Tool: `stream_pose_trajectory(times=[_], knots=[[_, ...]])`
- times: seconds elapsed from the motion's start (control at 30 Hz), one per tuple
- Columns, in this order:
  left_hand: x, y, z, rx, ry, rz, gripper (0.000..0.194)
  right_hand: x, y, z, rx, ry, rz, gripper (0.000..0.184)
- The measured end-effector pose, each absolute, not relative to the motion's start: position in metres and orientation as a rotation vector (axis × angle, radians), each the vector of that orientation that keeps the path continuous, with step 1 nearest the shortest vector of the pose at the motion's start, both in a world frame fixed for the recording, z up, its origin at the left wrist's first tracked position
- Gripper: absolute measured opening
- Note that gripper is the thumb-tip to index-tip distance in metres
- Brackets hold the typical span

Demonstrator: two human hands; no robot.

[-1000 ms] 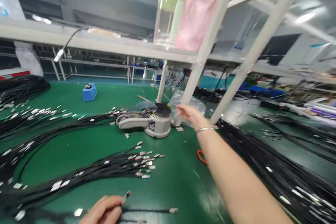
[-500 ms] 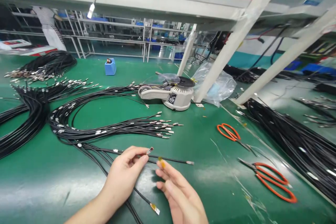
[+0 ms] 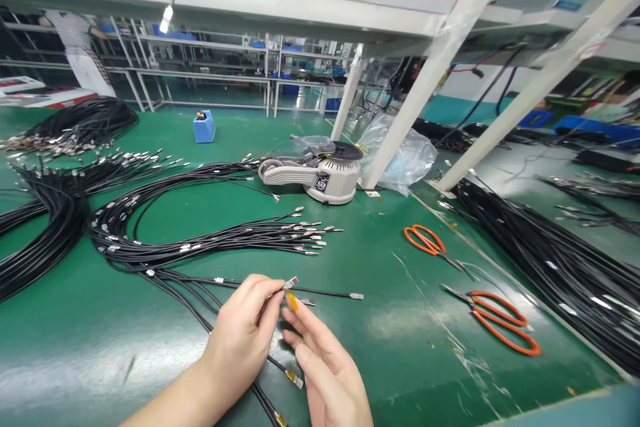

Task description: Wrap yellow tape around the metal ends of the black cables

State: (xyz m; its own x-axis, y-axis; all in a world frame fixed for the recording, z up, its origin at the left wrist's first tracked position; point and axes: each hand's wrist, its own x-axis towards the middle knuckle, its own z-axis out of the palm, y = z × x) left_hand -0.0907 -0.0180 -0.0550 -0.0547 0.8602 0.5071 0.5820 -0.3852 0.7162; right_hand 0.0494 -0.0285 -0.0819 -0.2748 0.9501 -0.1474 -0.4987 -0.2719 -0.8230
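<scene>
My left hand (image 3: 245,337) pinches the metal end of a thin black cable (image 3: 291,283) between thumb and forefinger, just above the green table. Next to it, my right hand (image 3: 327,373) holds a small yellow piece of tape (image 3: 293,301) on its fingertips, almost touching the cable's end. Another black cable with a taped yellow end (image 3: 294,379) runs beneath both hands. A bundle of black cables with metal tips (image 3: 240,239) lies fanned out just beyond my hands.
A grey tape dispenser (image 3: 320,173) stands at mid-table beside a clear plastic bag (image 3: 400,157). Two orange scissors (image 3: 427,240) (image 3: 500,320) lie to the right. Cable piles cover the left (image 3: 50,213) and right (image 3: 550,260). A blue box (image 3: 203,127) sits farther back.
My right hand drew back from the tape dispenser to beside my left hand, carrying a yellow piece of tape. The view tilted down towards the table.
</scene>
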Motion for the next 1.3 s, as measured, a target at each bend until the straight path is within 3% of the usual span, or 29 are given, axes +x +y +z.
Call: stream_pose_trajectory(times=[1.3], knots=[[-0.0905, -0.0200, -0.0548, 2.068, 1.441, 1.494, 0.028, 0.0437, -0.0241, -0.0701, -0.760, -0.631, 1.872, 0.036]])
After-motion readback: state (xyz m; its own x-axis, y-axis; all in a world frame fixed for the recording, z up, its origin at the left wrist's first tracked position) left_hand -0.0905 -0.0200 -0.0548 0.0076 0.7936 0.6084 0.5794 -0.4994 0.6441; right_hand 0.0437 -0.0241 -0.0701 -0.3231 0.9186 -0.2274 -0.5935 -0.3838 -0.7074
